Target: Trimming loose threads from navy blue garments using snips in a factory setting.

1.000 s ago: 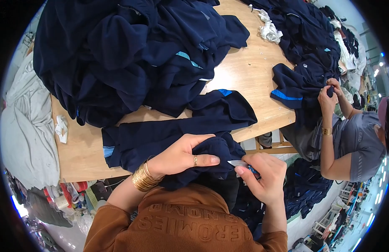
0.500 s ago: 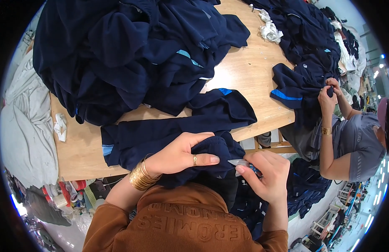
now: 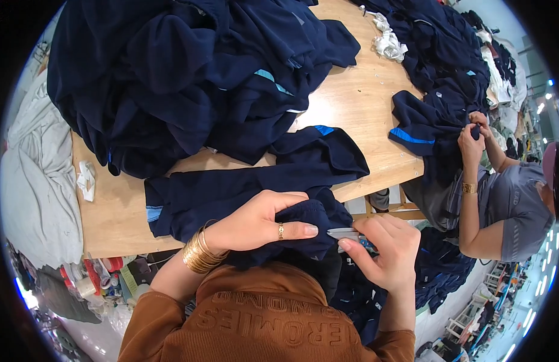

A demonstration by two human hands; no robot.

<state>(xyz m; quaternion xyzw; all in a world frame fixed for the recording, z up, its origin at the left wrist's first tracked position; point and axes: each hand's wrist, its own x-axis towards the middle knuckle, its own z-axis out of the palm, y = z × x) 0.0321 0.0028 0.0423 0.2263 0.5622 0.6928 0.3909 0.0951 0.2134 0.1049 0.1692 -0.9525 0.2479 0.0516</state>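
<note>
A navy garment (image 3: 231,187) with light-blue and bright-blue patches lies along the table's near edge, its near part gathered up toward me. My left hand (image 3: 261,226) is closed on a folded, stitched edge of it, thumb on top and fingers hidden behind the cloth. In my right hand (image 3: 388,250) is a pair of small metal thread snips (image 3: 343,233), gripped between thumb and fingers. The pointed blades reach left to the fabric edge, close by my left thumb. Most of the snips' body is hidden in my palm.
A large heap of navy garments (image 3: 171,78) covers the far left of the wooden table (image 3: 346,102). Grey cloth (image 3: 38,181) hangs at the left. On the right a co-worker (image 3: 496,199) handles another navy garment (image 3: 430,133). White scraps (image 3: 388,39) lie at the back.
The snips' blades have shifted slightly and look narrower together than before. My right hand has moved a touch to the right. My left hand keeps its hold on the garment.
</note>
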